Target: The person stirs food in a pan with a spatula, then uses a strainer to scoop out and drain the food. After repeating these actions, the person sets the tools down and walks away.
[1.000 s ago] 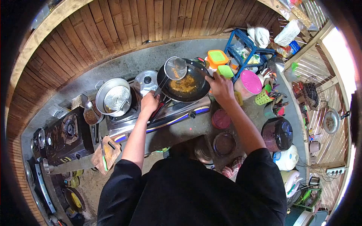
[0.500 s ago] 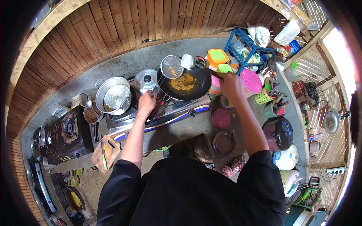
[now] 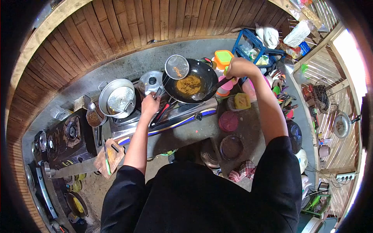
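My left hand (image 3: 150,104) is closed round the handle of a wire strainer (image 3: 177,66), held over the left rim of a black frying pan (image 3: 208,72). A few orange-brown bits lie in the mesh. In the pan are golden-brown crumbly fried pieces (image 3: 189,84) in oil. My right hand (image 3: 241,68), raised to the pan's right, grips the dark handle of a spatula (image 3: 198,96). Its blade is down in the pan at the near right edge. The pan's black-and-red handle (image 3: 160,115) points toward me, below my left hand.
The pan sits on a steel gas stove (image 3: 182,115). To its left stand a lidded pot (image 3: 150,82) and a large steamer pot (image 3: 116,99). Tubs, including an orange-lidded one (image 3: 223,58), crowd the right. A knife lies on a cutting board (image 3: 110,159).
My right hand has lifted and tilted the spatula, and its blade has dropped from beside the strainer into the pan's near right side. The strainer has barely moved.
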A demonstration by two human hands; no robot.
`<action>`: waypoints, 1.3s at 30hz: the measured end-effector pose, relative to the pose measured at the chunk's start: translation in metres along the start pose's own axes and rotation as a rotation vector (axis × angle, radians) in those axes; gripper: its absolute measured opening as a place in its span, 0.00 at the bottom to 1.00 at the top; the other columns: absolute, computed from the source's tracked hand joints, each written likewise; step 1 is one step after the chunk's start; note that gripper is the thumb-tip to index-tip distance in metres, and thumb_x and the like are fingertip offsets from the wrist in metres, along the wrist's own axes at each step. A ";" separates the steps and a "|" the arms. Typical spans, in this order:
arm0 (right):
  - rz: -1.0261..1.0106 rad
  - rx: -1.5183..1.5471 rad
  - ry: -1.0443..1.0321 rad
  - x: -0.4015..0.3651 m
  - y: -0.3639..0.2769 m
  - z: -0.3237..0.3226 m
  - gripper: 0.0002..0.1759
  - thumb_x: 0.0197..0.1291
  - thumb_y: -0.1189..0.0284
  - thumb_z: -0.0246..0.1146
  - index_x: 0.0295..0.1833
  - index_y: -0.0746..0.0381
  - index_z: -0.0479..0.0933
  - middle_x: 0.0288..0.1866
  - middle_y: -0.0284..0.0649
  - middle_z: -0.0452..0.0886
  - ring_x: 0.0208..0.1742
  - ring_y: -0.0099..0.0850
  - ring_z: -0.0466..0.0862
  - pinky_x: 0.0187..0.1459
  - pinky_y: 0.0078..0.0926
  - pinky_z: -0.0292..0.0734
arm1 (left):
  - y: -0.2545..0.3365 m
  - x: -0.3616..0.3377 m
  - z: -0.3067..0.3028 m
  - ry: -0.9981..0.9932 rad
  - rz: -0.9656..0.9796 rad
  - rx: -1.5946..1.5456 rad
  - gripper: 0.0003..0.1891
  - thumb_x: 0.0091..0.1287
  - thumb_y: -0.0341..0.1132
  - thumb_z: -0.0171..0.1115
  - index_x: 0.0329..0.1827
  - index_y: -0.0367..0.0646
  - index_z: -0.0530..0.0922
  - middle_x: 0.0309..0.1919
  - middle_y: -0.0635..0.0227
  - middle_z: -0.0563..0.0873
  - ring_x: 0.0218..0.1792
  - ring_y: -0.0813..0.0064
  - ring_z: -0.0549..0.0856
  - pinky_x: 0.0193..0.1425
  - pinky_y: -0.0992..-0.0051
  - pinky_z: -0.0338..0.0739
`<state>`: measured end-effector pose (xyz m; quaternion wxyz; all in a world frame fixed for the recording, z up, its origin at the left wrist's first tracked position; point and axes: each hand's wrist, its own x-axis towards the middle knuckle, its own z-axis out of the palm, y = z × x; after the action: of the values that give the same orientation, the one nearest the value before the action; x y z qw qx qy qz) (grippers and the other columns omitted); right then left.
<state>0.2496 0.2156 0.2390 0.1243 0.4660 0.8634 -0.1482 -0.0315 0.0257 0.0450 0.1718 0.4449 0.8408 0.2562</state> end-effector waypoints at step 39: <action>0.041 0.217 0.565 0.012 -0.005 0.149 0.12 0.52 0.63 0.65 0.41 0.55 0.83 0.35 0.47 0.83 0.39 0.45 0.83 0.42 0.41 0.78 | 0.002 -0.003 -0.008 0.130 0.036 -0.001 0.15 0.64 0.40 0.57 0.48 0.42 0.78 0.33 0.47 0.84 0.40 0.50 0.84 0.46 0.57 0.77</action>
<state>0.2501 0.1671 0.0980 -0.1683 0.5165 0.8334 -0.1016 -0.0333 0.0219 0.0530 0.1125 0.4425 0.8418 0.2879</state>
